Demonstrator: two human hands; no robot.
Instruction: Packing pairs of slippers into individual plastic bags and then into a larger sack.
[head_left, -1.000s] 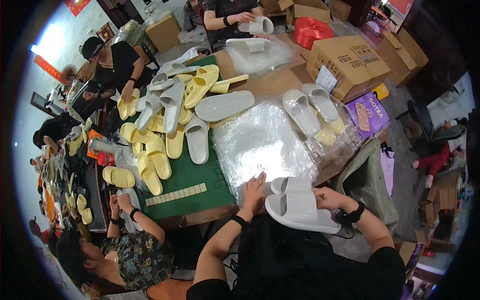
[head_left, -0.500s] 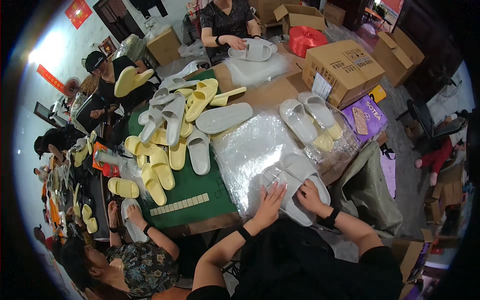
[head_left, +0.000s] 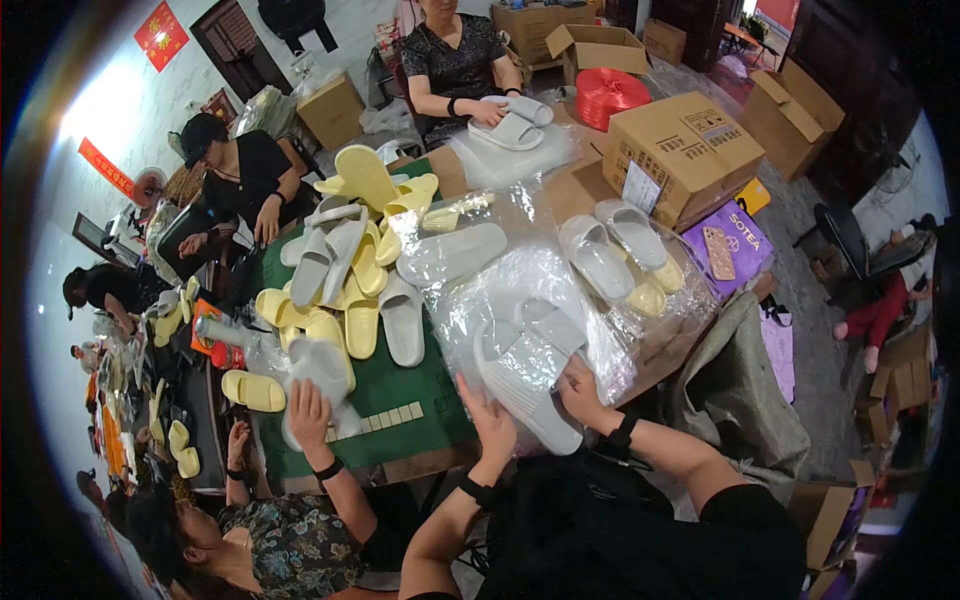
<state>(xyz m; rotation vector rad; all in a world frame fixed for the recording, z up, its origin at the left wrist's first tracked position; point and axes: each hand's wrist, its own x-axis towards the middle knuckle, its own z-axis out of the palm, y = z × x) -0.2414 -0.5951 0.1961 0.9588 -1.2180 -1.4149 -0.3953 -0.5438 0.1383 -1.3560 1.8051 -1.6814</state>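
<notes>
A pair of grey slide slippers point(head_left: 535, 385) lies overlapped at the table's near edge, in front of me, with shiny clear plastic around it. My left hand point(head_left: 490, 428) is at the left side of the pair, its fingers stretched out along the plastic and holding nothing. On the other side, my right hand point(head_left: 586, 394) grips the edge of the grey slippers with bent fingers. Clear plastic bags point(head_left: 510, 275) spread beyond the pair, one film reaching up over a single grey slipper point(head_left: 455, 255).
Yellow slippers point(head_left: 360, 330) and grey ones are heaped on the green mat point(head_left: 430, 385) to the left. Bagged slippers point(head_left: 630, 260), a cardboard box point(head_left: 685, 150) and red twine point(head_left: 610, 95) are at right. Co-workers sit around; one's hand point(head_left: 310, 410) reaches onto the mat.
The grey pair before me has turned and shifted left. My left hand has come off its top to the side. A co-worker's grey slippers moved onto the mat; another's yellow pair joined the heap.
</notes>
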